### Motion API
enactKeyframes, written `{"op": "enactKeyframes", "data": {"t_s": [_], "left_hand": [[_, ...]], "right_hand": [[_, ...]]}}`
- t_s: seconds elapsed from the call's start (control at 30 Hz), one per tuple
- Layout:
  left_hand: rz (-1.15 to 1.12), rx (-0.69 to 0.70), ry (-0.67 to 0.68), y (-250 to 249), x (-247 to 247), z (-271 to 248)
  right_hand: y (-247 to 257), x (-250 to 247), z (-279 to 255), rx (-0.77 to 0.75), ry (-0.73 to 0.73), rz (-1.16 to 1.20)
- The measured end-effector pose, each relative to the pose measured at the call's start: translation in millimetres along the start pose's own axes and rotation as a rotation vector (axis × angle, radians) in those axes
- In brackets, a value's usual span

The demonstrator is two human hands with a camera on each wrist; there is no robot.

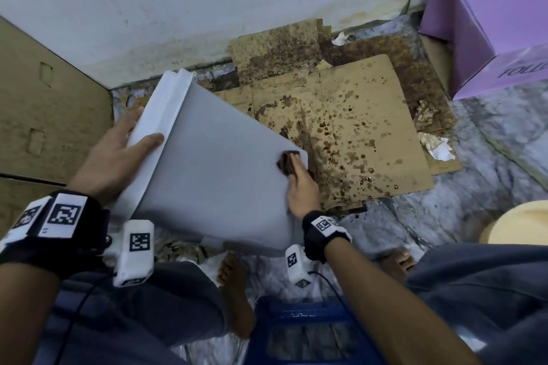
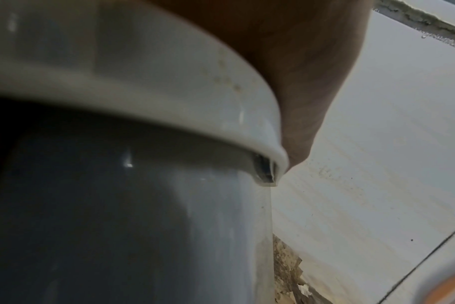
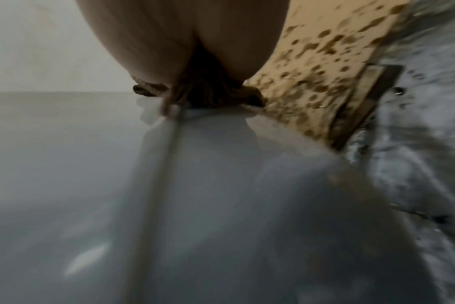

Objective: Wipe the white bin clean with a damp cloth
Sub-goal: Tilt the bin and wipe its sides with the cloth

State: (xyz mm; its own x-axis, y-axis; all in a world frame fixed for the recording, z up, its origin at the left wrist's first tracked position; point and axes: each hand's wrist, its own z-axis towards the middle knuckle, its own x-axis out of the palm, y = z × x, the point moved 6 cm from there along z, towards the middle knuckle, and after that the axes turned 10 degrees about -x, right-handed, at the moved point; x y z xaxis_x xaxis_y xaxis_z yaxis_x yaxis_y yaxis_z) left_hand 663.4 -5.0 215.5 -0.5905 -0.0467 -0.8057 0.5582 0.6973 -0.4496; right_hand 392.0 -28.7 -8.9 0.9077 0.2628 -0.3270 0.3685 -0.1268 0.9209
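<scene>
Head view: cloth at the bin's base corner, rim in my other hand

Head view shows the white bin (image 1: 213,175) tipped on its side across my lap, its long axis running from the rim at my left hand (image 1: 115,154) down to the base at my right hand (image 1: 302,187). My left hand grips the rim: thumb lying over the outer lip, fingers tucked behind it out of sight. My right hand presses a dark brown cloth (image 1: 289,161) flat against the bin's wall, right at the corner where the wall meets the base. The cloth sits under my fingertips, bunched, with a bit showing beyond them.

From the right wrist, the bin's wall (image 3: 195,205) stretches back toward my forearm, pale and smooth, with a faint wet streak running along it; the cloth (image 3: 208,90) is at the far edge, beyond which lies the stained cardboard (image 3: 325,61) on the floor. From the left wrist, the rim's lip (image 2: 169,98) curves just below my palm (image 2: 299,61), with a few small brownish specks on it.

So the unwiped length of the wall lies back toward me from the cloth, along the bin's axis. I judge the next stroke has to pull the cloth from the base toward the rim, while my left hand keeps the bin from rolling. My right hand is the nearer one to the base, my left to the opening. Whether the inside is clean I cannot tell; the opening faces away.
</scene>
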Motion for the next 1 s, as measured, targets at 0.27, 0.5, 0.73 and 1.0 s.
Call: {"op": "enactKeyframes", "data": {"t_s": [0.27,0.5,0.73,1.0], "left_hand": [[0.007,-0.002,-0.028,-6,-1,-5],[-0.002,0.007,-0.026,-15,-1,-7],[0.0,0.024,-0.03,-18,0,-16],[0.024,0.033,-0.025,-21,3,-12]], "right_hand": [[-48,-63,14,0.368,-0.284,0.092],[30,-42,4,0.049,-0.251,0.164],[1,-8,5,0.108,-0.185,-0.168],[-51,-52,30,0.33,-0.205,-0.128]]}}
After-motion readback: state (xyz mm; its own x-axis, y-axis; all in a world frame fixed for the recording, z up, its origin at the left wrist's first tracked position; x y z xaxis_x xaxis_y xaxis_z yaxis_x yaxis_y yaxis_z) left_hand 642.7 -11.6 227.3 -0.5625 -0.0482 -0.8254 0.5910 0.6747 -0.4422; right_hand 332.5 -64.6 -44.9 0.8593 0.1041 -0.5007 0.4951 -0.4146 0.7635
